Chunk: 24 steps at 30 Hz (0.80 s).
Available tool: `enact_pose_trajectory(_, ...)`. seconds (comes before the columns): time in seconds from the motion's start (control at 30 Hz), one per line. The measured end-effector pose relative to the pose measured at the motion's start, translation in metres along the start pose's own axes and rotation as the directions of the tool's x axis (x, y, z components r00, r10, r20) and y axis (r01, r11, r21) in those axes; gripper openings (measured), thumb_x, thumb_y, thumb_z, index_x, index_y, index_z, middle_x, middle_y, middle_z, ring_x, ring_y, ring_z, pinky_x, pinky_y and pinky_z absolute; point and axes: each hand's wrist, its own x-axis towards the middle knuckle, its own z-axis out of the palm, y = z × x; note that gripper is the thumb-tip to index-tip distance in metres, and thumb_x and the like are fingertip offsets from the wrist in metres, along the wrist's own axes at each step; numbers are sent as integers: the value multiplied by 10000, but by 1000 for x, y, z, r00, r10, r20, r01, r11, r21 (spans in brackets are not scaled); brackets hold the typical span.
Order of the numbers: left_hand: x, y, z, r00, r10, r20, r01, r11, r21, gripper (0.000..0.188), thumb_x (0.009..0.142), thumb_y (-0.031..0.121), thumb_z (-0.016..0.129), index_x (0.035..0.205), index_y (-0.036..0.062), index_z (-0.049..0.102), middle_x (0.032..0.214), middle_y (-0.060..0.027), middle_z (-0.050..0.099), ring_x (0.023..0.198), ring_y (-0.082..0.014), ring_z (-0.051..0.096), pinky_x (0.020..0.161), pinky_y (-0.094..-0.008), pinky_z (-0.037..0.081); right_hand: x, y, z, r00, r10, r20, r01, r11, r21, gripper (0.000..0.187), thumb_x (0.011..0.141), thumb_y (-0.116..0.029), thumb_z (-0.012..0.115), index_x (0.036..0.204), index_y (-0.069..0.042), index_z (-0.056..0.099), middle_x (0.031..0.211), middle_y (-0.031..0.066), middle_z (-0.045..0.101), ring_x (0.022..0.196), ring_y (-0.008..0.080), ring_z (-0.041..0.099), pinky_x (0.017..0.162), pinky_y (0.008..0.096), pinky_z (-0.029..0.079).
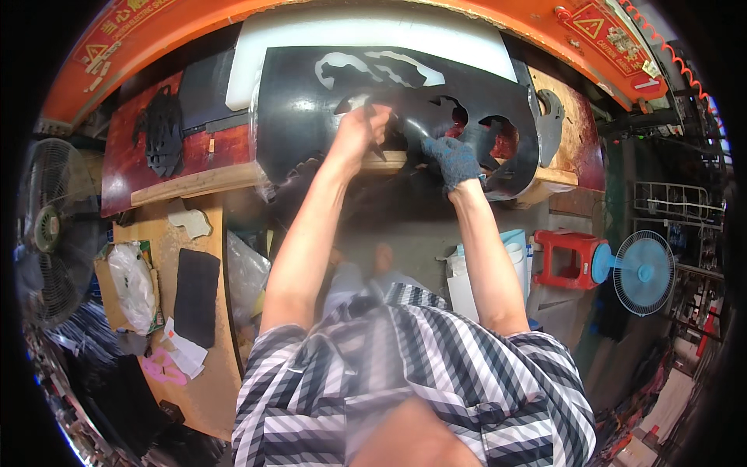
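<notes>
A large glossy black sheet (299, 109) with several curved cut-outs lies across the work table and bends down over its front edge. My bare left hand (360, 136) is at one of the cut-outs, its fingers closed on a dark strip of the sheet material; whether the strip is still joined to the sheet, I cannot tell. To its right, my right hand (454, 159), in a grey-blue knitted glove, has its fingers curled on the sheet near the front edge. The glove and the blur hide its fingertips in part.
A white board (373, 29) lies under the sheet's far side, below an orange machine beam (210, 17). Black cut pieces (162, 128) lie at left, a grey curved piece (551, 124) at right. A red stool (566, 258) and blue fan (644, 272) stand right; a wooden side table (226, 342) stands left.
</notes>
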Motion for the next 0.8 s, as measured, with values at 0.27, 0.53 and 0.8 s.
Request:
enact_pose_trajectory(0.27, -35, 44, 6, 957, -124, 261, 54, 964, 259, 426, 885, 211, 608, 1212, -43, 505, 665, 11, 515, 522, -39, 439, 436, -176, 315, 6, -7, 22, 779, 383, 497, -617, 327, 716, 160, 881, -197, 586, 750, -160, 500, 569, -59, 393, 396, 53, 298, 342, 211, 217)
enact_pose_trajectory(0.53, -58, 120, -135, 880, 377, 288, -135, 781, -610, 304, 956, 163, 462, 1204, -9, 496, 610, 52, 385, 503, -62, 343, 588, -237, 432, 22, 24, 17, 745, 229, 626, -633, -53, 772, 144, 879, -186, 570, 762, -103, 573, 611, -17, 543, 377, 73, 313, 336, 229, 211)
enact_pose_trajectory(0.8, -59, 53, -97, 867, 453, -209, -119, 594, 796, 329, 847, 57, 556, 1172, 27, 595, 1028, -47, 619, 885, -104, 570, 756, -243, 468, 23, 10, 24, 724, 291, 625, -638, -60, 768, 146, 865, -187, 585, 724, -152, 583, 629, -48, 579, 366, 59, 297, 341, 239, 198)
